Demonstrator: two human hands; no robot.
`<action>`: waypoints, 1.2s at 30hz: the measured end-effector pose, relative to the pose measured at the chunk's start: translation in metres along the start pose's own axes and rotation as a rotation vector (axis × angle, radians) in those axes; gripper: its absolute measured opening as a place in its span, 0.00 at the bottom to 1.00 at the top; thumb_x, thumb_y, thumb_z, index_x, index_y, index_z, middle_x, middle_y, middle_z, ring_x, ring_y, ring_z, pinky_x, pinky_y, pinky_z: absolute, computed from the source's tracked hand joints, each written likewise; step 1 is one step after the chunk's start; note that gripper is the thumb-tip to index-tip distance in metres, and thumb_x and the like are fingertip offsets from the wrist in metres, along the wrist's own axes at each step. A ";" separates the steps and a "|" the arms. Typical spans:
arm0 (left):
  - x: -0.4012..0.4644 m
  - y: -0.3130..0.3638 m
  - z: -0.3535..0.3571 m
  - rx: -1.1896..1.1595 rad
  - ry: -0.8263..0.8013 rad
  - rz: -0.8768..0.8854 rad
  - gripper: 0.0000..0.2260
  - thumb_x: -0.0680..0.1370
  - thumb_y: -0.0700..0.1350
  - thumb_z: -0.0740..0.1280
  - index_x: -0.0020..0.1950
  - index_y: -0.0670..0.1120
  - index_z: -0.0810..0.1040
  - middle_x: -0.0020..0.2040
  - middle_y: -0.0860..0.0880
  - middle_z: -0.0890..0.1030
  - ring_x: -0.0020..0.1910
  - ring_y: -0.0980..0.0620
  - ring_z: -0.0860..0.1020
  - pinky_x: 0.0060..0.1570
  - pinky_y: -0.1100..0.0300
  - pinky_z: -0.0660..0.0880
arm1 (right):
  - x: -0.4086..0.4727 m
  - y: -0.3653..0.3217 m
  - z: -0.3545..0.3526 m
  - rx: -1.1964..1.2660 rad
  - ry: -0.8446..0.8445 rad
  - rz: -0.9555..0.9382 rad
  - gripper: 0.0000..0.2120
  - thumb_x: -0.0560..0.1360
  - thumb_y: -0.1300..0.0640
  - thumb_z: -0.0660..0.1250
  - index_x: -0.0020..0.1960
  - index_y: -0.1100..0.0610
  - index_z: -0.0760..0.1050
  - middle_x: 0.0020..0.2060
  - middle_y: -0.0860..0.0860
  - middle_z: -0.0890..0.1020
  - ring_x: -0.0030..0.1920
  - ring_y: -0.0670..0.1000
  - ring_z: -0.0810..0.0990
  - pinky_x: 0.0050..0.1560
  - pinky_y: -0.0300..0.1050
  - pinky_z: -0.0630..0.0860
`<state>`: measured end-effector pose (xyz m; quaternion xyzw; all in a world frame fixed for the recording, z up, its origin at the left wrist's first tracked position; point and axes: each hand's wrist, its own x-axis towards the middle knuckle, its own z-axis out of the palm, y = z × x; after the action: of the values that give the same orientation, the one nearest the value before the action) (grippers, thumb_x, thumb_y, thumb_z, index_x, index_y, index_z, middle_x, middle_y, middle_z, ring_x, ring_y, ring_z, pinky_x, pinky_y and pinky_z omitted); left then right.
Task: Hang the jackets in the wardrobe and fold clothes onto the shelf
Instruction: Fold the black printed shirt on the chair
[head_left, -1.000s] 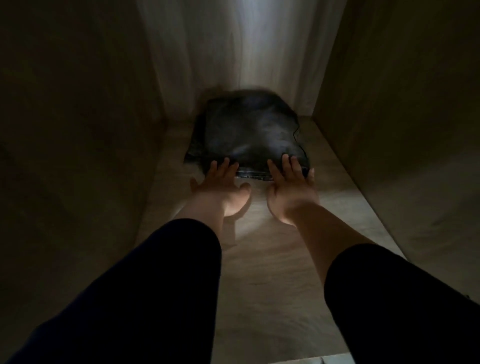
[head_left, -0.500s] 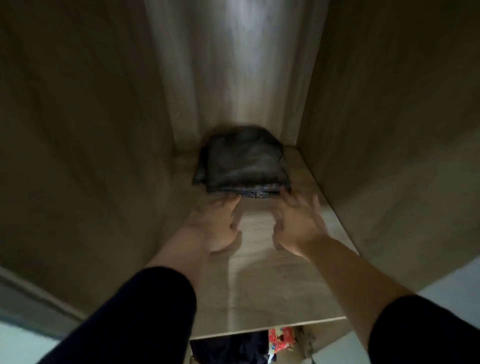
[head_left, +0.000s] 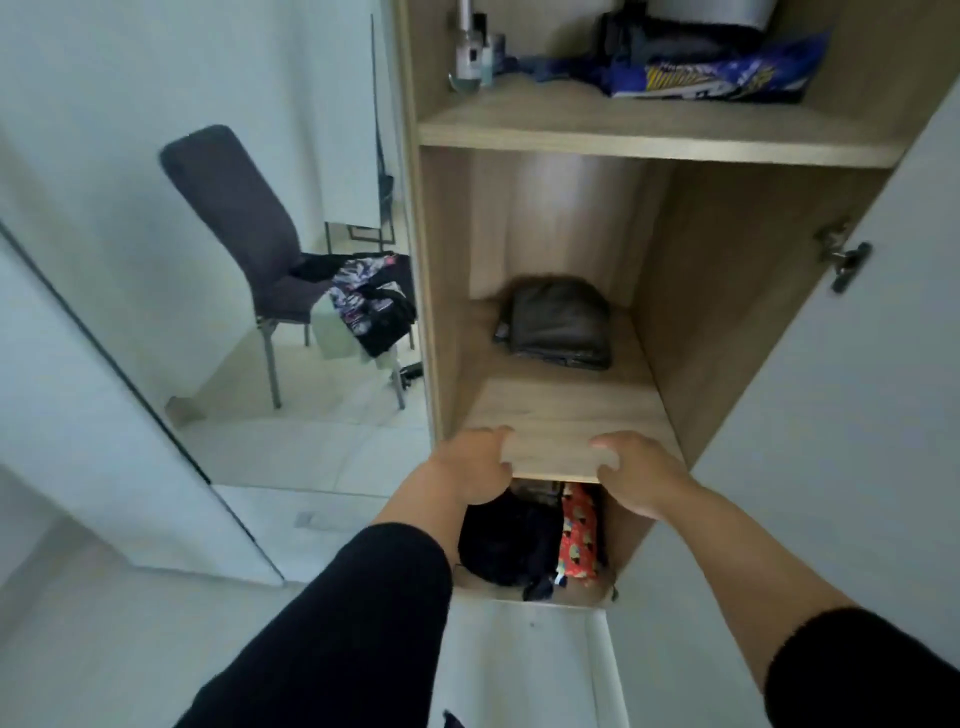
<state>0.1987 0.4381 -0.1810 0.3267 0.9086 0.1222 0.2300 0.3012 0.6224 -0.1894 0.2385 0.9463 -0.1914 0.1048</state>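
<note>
Folded dark clothes (head_left: 558, 325) lie at the back of the middle shelf (head_left: 561, 415) of the wardrobe. Nearest the camera, the left hand (head_left: 470, 467) and right hand (head_left: 636, 475) hang at that shelf's front edge, both loosely curled and holding nothing, well apart from the folded pile. Below the shelf sit a black garment (head_left: 511, 540) and a red patterned item (head_left: 576, 540). Above the shelf, a higher board carries a blue printed bag (head_left: 717, 75). Left of the shelf, farther off, a dark chair (head_left: 244, 223) bears a heap of clothes (head_left: 371, 306).
</note>
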 end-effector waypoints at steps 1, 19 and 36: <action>-0.023 -0.002 -0.001 0.008 0.028 -0.026 0.24 0.81 0.49 0.57 0.77 0.51 0.56 0.75 0.46 0.62 0.72 0.44 0.63 0.69 0.51 0.63 | -0.017 -0.005 -0.001 -0.001 0.000 -0.014 0.22 0.78 0.54 0.58 0.72 0.47 0.65 0.73 0.50 0.64 0.72 0.54 0.62 0.71 0.52 0.61; -0.390 -0.028 0.096 -0.201 0.314 -0.705 0.23 0.80 0.45 0.57 0.75 0.55 0.58 0.72 0.50 0.68 0.70 0.47 0.66 0.67 0.48 0.65 | -0.215 -0.133 0.070 -0.228 -0.196 -0.677 0.27 0.76 0.56 0.58 0.73 0.45 0.59 0.69 0.55 0.69 0.66 0.59 0.69 0.64 0.56 0.69; -0.779 -0.075 0.285 -0.515 0.429 -1.330 0.21 0.78 0.47 0.59 0.72 0.52 0.64 0.69 0.44 0.72 0.66 0.41 0.70 0.66 0.48 0.67 | -0.498 -0.297 0.270 -0.361 -0.526 -1.165 0.27 0.75 0.58 0.59 0.74 0.48 0.60 0.69 0.56 0.68 0.65 0.59 0.70 0.65 0.54 0.69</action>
<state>0.8306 -0.1040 -0.1919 -0.3875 0.8821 0.2271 0.1422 0.6146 0.0644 -0.1966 -0.3881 0.8806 -0.1069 0.2498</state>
